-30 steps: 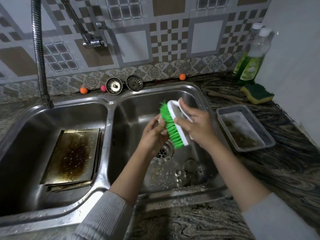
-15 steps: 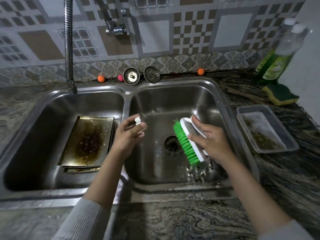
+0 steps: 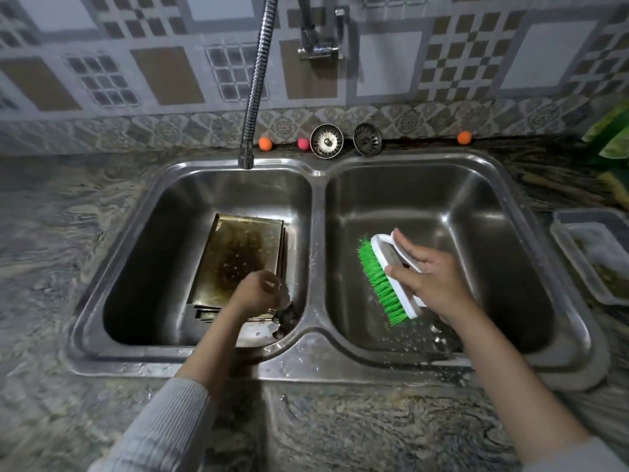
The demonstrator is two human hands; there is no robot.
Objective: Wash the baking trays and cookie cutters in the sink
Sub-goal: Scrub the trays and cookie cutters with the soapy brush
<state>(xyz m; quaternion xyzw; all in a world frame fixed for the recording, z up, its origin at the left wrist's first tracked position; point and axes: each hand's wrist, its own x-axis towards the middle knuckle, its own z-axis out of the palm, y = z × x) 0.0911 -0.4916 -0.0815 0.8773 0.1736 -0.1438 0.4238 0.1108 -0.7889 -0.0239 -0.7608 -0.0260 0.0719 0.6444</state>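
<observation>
A stack of stained, brownish baking trays (image 3: 235,260) lies flat in the left basin of the steel double sink (image 3: 316,185). My left hand (image 3: 262,294) is low over the near right corner of the stack, its fingers curled round a small metal cookie cutter (image 3: 270,284) that blurs in the frame. My right hand (image 3: 429,277) grips the white handle of a scrubbing brush (image 3: 388,277) with green bristles, held above the right basin, bristles facing left.
A flexible metal hose (image 3: 255,83) hangs over the left basin and a wall tap (image 3: 320,46) sits above the divider. Two sink strainers (image 3: 326,141) and small coloured balls (image 3: 265,143) line the back ledge. A grey plastic tray (image 3: 592,253) stands on the counter at right.
My left hand carried the small cutter away from the brush, across the divider and down over the trays in the left basin. The right hand and brush stayed over the right basin.
</observation>
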